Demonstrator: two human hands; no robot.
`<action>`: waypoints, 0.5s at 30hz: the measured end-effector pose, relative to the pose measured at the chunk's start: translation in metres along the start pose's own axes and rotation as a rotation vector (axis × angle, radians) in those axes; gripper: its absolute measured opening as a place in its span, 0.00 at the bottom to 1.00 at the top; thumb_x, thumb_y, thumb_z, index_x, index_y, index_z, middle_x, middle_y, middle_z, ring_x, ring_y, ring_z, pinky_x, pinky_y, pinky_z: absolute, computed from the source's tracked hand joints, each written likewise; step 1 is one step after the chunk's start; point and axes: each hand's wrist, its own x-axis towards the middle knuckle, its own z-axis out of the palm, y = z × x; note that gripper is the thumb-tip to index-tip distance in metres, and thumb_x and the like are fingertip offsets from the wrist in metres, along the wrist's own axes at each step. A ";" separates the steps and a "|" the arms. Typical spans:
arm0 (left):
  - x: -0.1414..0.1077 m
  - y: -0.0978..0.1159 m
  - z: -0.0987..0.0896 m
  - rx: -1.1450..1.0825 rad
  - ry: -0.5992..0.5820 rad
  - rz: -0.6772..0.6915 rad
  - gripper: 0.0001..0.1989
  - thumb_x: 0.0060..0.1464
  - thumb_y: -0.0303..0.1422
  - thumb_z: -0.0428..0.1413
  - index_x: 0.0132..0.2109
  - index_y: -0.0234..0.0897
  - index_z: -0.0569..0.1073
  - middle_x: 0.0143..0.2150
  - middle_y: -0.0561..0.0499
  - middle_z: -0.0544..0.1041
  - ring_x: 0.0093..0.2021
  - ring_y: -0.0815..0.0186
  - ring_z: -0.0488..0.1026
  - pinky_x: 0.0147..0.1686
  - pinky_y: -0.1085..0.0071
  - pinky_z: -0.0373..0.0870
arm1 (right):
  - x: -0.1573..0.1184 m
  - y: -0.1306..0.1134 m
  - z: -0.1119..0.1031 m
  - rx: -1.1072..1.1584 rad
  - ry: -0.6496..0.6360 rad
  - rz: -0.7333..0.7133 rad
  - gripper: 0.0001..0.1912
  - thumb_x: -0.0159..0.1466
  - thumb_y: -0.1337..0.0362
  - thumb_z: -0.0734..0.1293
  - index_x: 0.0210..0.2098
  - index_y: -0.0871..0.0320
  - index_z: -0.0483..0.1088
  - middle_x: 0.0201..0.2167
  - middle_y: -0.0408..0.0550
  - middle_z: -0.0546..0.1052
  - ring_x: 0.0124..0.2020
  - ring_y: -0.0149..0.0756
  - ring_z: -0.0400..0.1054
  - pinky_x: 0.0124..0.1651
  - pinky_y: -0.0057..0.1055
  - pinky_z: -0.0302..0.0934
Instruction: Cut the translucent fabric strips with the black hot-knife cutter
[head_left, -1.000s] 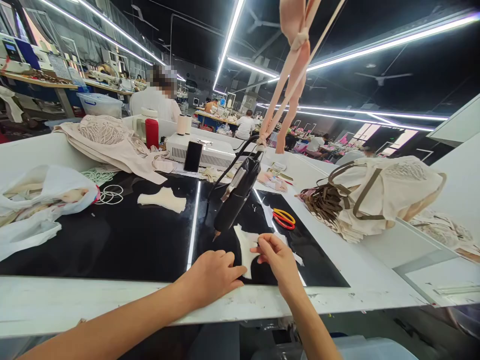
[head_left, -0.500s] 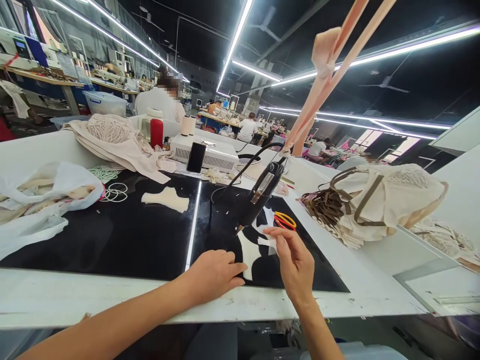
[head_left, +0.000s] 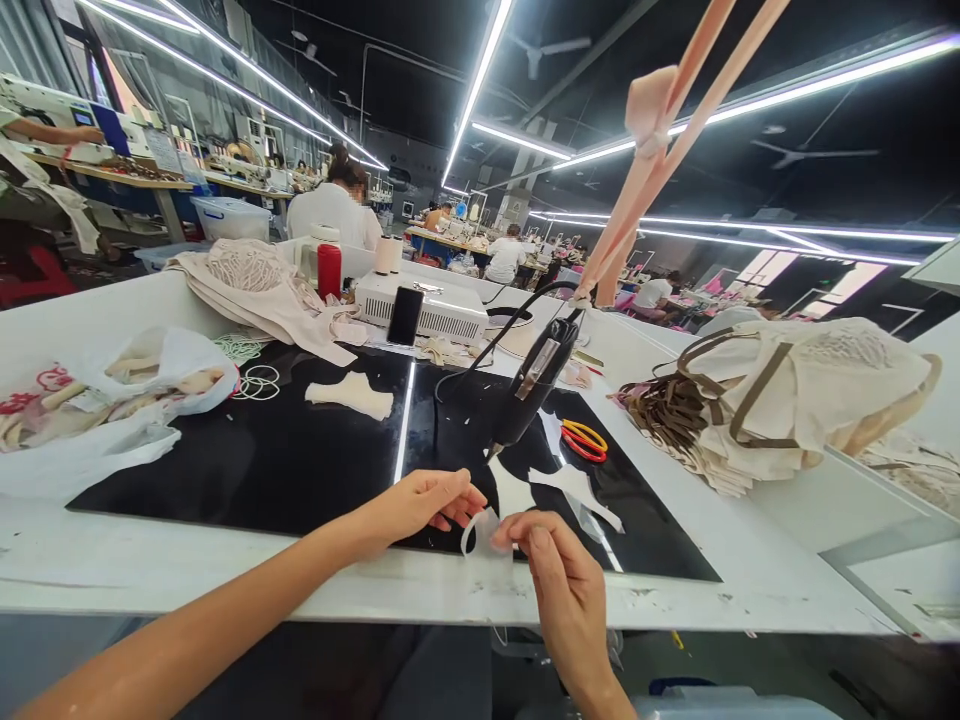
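Observation:
My right hand [head_left: 559,575] pinches a thin translucent strip [head_left: 484,535] over the front edge of the black mat [head_left: 247,460]. Beside it, my left hand [head_left: 439,500] has its fingers loosely curled near the strip's left end; whether they touch it is unclear. Just beyond the hands lies a cream fabric piece [head_left: 512,488], beneath the tip of a hanging black tool [head_left: 536,380]. White cut pieces [head_left: 576,487] rest to its right. Farther left on the mat is another cream piece [head_left: 350,395]. Scissors with orange and red handles [head_left: 585,440] lie behind the white pieces.
A plastic bag of scraps [head_left: 172,385] and beige garments [head_left: 255,290] occupy the left. At the back stand a white box [head_left: 442,312], a phone [head_left: 405,316] and a red bottle [head_left: 328,270]. Garments with brown straps [head_left: 795,390] are piled right. People sit at machines beyond.
My right hand has moved down and left toward the table's front edge, with the translucent strip now at its fingertips. My left hand has lifted off the cream piece. The view has shifted slightly.

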 end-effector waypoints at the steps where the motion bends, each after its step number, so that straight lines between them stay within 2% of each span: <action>1: -0.004 0.003 -0.001 -0.025 -0.012 -0.010 0.28 0.65 0.55 0.49 0.48 0.35 0.79 0.43 0.45 0.81 0.40 0.65 0.76 0.41 0.70 0.71 | 0.000 -0.001 0.004 0.003 -0.011 0.012 0.15 0.72 0.55 0.63 0.33 0.54 0.74 0.30 0.47 0.78 0.34 0.37 0.73 0.40 0.30 0.70; 3: -0.011 0.007 -0.003 -0.064 -0.033 -0.026 0.22 0.58 0.51 0.60 0.45 0.35 0.80 0.40 0.48 0.80 0.38 0.66 0.74 0.41 0.71 0.69 | -0.001 -0.004 0.010 0.006 -0.031 0.030 0.15 0.71 0.55 0.63 0.32 0.55 0.75 0.30 0.46 0.79 0.34 0.36 0.73 0.40 0.29 0.69; 5: -0.015 0.008 -0.004 -0.091 -0.039 -0.044 0.18 0.53 0.46 0.66 0.42 0.35 0.80 0.38 0.50 0.79 0.38 0.67 0.73 0.42 0.71 0.68 | -0.002 -0.005 0.015 0.006 -0.046 0.052 0.16 0.71 0.54 0.64 0.31 0.54 0.75 0.29 0.46 0.79 0.33 0.35 0.73 0.39 0.27 0.69; 8: -0.020 0.007 -0.007 -0.105 -0.016 -0.063 0.15 0.53 0.42 0.66 0.39 0.34 0.79 0.35 0.51 0.78 0.37 0.68 0.71 0.41 0.71 0.67 | -0.003 -0.006 0.019 0.012 -0.048 0.143 0.16 0.69 0.51 0.67 0.32 0.54 0.76 0.30 0.46 0.79 0.32 0.35 0.73 0.37 0.26 0.68; 11: -0.024 0.004 -0.013 -0.093 0.015 -0.071 0.13 0.54 0.41 0.65 0.39 0.34 0.79 0.34 0.52 0.76 0.35 0.69 0.69 0.38 0.72 0.64 | -0.001 -0.004 0.019 0.063 -0.075 0.287 0.15 0.65 0.48 0.70 0.40 0.53 0.77 0.37 0.48 0.81 0.34 0.36 0.75 0.39 0.28 0.70; 13: -0.027 0.004 -0.019 -0.077 0.036 -0.074 0.13 0.54 0.41 0.65 0.39 0.34 0.79 0.34 0.52 0.76 0.35 0.69 0.68 0.38 0.72 0.64 | 0.000 -0.002 0.018 0.091 -0.113 0.377 0.18 0.63 0.47 0.72 0.45 0.53 0.77 0.40 0.50 0.82 0.36 0.37 0.75 0.40 0.30 0.71; 15: -0.031 0.005 -0.025 -0.056 0.059 -0.079 0.13 0.54 0.40 0.64 0.39 0.34 0.79 0.34 0.52 0.77 0.35 0.69 0.69 0.38 0.72 0.64 | 0.000 0.001 0.017 0.091 -0.141 0.444 0.21 0.61 0.46 0.73 0.47 0.53 0.77 0.37 0.48 0.81 0.34 0.37 0.74 0.40 0.30 0.70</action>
